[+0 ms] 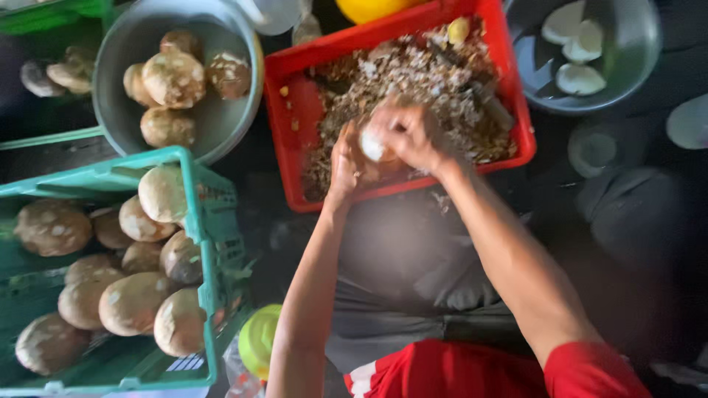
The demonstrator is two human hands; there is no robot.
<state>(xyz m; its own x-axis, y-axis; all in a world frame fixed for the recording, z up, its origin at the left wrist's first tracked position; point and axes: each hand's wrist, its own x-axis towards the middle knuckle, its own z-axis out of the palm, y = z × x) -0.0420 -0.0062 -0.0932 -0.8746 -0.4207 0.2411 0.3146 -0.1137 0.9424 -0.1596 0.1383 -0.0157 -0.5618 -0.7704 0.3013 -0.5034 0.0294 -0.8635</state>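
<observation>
Both my hands meet over the near edge of a red crate (289, 140) filled with crumbled shell and husk bits. My left hand (346, 163) cups a partly peeled egg (373, 145), whose white shows between my fingers. My right hand (410, 134) presses on the top of the same egg, fingers curled around it. The picture is slightly blurred around the hands.
A green crate (199, 221) at the left holds several husk-coated eggs. A grey bowl (110, 88) behind it holds more coated eggs. A grey basin (634, 59) at the top right holds peeled white eggs in water. A yellow-green lid (259, 340) lies by my left elbow.
</observation>
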